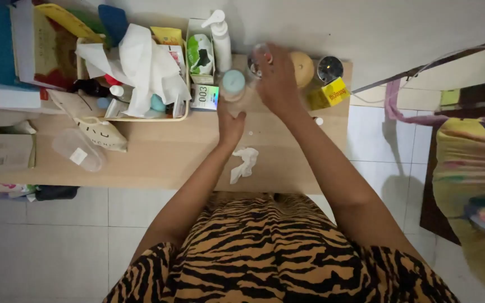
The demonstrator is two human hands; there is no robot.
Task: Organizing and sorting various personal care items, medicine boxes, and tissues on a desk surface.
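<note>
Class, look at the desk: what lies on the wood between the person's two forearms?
In the head view, a crumpled white tissue lies on the table between the forearms, below the left hand.

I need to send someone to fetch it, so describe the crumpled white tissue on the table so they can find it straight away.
Start at the long wooden table and find the left hand. The crumpled tissue lies alone on bare wood just nearer the table's front edge. Unlike the big white cloth heaped over the basket, it is small and flat.

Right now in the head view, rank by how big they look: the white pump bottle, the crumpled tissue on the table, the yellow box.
1. White pump bottle
2. Crumpled tissue, nearly as big, so unsure
3. Yellow box
</note>
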